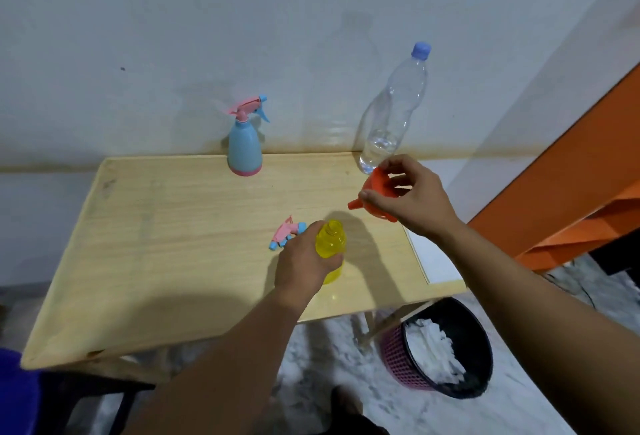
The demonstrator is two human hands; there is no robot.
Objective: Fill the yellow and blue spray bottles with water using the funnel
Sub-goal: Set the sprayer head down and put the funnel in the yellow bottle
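The yellow spray bottle stands upright on the wooden table with its neck open and no spray head on it. My left hand grips its body. A pink and blue spray head lies on the table just left of it. My right hand holds the orange funnel in the air, up and to the right of the yellow bottle, spout pointing left. The blue spray bottle stands at the back of the table with its pink head on.
A clear water bottle with a blue cap stands at the back right, a little water in its bottom. A bin with white paper sits on the floor under the table's right corner. Orange furniture rises at the right.
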